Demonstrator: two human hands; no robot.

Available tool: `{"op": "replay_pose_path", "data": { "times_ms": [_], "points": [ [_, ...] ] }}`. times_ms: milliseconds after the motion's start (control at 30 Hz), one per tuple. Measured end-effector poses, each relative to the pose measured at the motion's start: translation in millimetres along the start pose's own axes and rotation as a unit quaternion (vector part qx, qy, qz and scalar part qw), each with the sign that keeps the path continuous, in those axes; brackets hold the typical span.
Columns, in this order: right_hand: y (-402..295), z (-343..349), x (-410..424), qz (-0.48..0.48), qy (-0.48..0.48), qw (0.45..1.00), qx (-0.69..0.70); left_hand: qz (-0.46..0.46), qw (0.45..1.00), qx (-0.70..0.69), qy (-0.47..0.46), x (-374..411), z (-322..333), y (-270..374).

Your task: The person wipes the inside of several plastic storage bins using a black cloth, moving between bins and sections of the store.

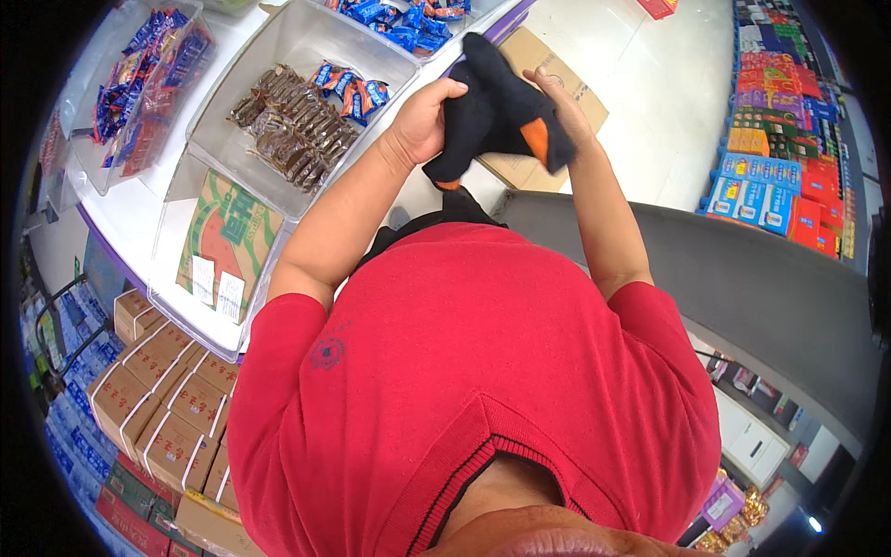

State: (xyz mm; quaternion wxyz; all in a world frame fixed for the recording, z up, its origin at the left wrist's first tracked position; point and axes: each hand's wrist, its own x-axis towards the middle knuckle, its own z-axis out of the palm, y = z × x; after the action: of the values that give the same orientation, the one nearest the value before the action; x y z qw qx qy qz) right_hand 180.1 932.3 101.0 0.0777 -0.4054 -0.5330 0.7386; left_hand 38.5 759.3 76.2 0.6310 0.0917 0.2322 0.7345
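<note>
A bunched black cloth point(491, 104) with orange patches is held up in front of my belly, between my two hands. It may be a garment or a cover; its folds hide its shape. My left hand point(424, 122) grips its left side, thumb on top and the other fingers hidden behind the fabric. On the opposite side my right hand point(572, 115) holds the cloth by its edge, where a dark corner is blurred. Beneath the cloth, a flattened brown cardboard box point(557, 83) lies on the pale floor.
Left of me, a clear plastic bin point(369, 42) holds brown packets and blue-orange wrapped snacks. A printed carton point(230, 237) sits in the adjoining bin. Strapped cardboard boxes point(170, 445) are stacked behind. A grey panel point(696, 257) curves along my right; shelved packages point(759, 174) stand beyond.
</note>
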Motion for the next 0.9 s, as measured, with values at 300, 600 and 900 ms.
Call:
{"op": "replay_pose_path", "data": {
  "times_ms": [300,600,900],
  "points": [
    [-21,-38,34,-0.073,-0.135,0.985,-0.077,0.066,0.995,0.02,0.071,64,13,10],
    [-13,-96,94,-0.249,0.246,0.893,-0.282,0.084,0.993,0.006,0.079,112,35,28],
    [-22,-66,92,-0.21,-0.129,0.969,-0.023,0.051,0.996,0.051,0.044,139,57,28]
  ]
}}
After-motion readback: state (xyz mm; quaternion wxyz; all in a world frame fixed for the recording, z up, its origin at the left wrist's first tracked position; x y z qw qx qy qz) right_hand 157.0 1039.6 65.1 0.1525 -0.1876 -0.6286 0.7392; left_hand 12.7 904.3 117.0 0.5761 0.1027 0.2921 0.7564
